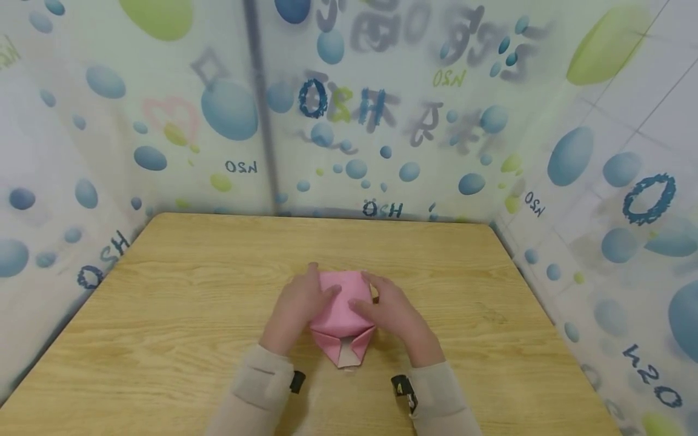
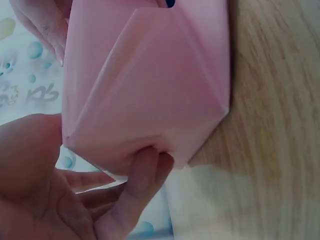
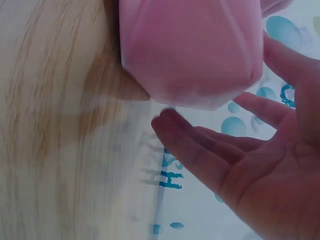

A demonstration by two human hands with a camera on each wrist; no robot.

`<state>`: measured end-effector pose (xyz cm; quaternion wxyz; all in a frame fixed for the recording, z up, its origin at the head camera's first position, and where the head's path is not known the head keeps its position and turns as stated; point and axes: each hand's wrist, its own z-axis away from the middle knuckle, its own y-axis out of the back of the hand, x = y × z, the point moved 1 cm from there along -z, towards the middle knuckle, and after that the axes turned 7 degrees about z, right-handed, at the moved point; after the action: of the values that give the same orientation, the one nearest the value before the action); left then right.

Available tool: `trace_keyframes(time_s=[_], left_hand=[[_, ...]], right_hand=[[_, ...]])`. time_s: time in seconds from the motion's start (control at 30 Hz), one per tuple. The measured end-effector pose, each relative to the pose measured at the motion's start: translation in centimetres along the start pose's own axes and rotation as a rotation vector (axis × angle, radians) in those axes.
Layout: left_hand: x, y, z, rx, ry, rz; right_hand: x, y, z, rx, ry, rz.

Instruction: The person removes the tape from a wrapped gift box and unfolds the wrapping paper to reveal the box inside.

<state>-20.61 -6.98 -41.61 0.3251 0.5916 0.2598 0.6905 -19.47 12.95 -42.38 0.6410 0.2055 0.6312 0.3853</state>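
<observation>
A pink paper-wrapped package (image 1: 342,312) rests on the wooden table in front of the person. At its near end, folded paper flaps (image 1: 326,345) taper around a pale strip. The left hand (image 1: 297,306) holds the package's left side, its thumb on the top. In the left wrist view, curled fingertips (image 2: 150,157) press into the creased paper at the far end. On the other side, the right hand (image 1: 397,312) has its thumb on the top, while the right wrist view shows its other fingers (image 3: 195,145) extended just beyond the package.
The wood-grain table (image 1: 180,339) reaches back to a wall covering (image 1: 349,133) printed with blue and green drops and lettering. Similar printed panels stand on the left and right. Black straps (image 1: 402,387) show at the sleeve cuffs.
</observation>
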Motion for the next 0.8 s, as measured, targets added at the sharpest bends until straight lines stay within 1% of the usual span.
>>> trace_keyframes(time_s=[0.1, 0.2, 0.3, 0.4, 0.53, 0.7, 0.8], left_hand=[[0.0, 0.0, 0.0, 0.040, 0.002, 0.034], [-0.1, 0.2, 0.1, 0.076, -0.011, 0.078], [-0.2, 0.3, 0.3, 0.094, -0.022, 0.112], [-0.2, 0.2, 0.6, 0.083, -0.019, 0.130], [-0.1, -0.3, 0.9, 0.071, -0.033, 0.116], [0.0, -0.9, 0.8, 0.069, -0.058, 0.094], [-0.1, -0.9, 0.7, 0.076, -0.052, 0.104]], right_hand=[[-0.1, 0.0, 0.0, -0.016, 0.016, -0.023], [-0.1, -0.1, 0.0, -0.035, 0.005, -0.010], [-0.2, -0.2, -0.2, -0.047, -0.002, -0.002], [-0.1, -0.4, -0.3, -0.051, -0.006, 0.014], [-0.2, -0.5, -0.5, -0.050, -0.001, 0.021], [-0.3, -0.6, -0.5, -0.046, 0.000, 0.031], [-0.3, -0.7, -0.4, -0.053, -0.004, 0.030]])
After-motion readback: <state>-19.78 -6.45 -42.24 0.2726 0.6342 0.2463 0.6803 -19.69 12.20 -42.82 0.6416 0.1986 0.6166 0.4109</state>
